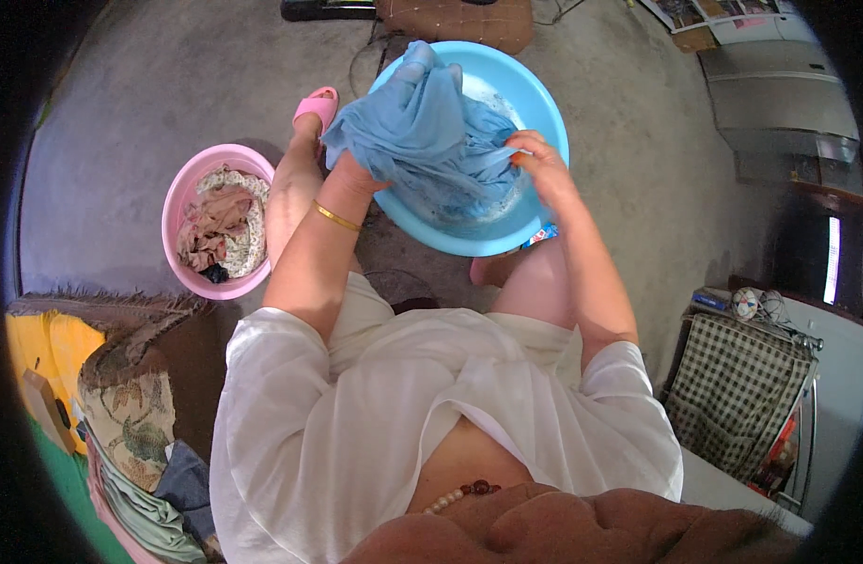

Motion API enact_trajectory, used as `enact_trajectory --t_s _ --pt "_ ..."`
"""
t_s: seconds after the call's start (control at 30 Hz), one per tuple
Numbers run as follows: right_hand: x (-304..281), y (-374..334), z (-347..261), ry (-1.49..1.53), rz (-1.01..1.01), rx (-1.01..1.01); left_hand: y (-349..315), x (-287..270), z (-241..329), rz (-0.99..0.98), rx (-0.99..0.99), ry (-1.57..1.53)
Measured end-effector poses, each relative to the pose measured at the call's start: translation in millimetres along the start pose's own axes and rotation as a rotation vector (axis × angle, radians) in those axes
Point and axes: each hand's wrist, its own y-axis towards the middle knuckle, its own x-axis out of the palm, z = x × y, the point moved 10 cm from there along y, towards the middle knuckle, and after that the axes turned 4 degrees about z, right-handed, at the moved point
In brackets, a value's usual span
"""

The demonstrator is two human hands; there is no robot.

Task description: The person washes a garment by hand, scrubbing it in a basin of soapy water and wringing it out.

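Observation:
A wet, thin light-blue cloth [422, 132] is lifted partly out of a round blue basin [550, 113]. It drapes over my left hand [364, 177], which reaches in under it at the basin's left side. The fingers of that hand are covered by the cloth, so their pose is hidden. At the right side of the basin, my right hand [542, 167] pinches an edge of the same cloth between thumb and fingers and stretches it sideways. Soapy water with suds [492, 94] shows behind the cloth and along its lower edge.
To the left stands a pink basin [172, 211] holding crumpled clothes [226, 221]. My left foot wears a pink slipper [320, 105]. A brown padded seat [459, 21] lies beyond the blue basin. At right is a rack with a checked cloth [734, 385]; at lower left, a cloth-covered chair [135, 376].

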Motion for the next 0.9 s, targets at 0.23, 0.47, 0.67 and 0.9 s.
enact_trajectory --t_s 0.23,0.47,0.67,0.9 --pt "-40 -16 13 0.965 0.265 0.264 5 23 14 -0.124 0.145 0.168" --pt "17 -13 -25 -0.298 -0.325 0.176 -5 23 9 -0.145 0.182 0.397" --pt "63 -2 -2 -0.718 -0.257 0.311 -9 34 4 -0.187 0.234 0.563" --pt "72 -1 -16 -0.700 -0.205 -0.009 -9 30 6 -0.187 0.251 0.522"
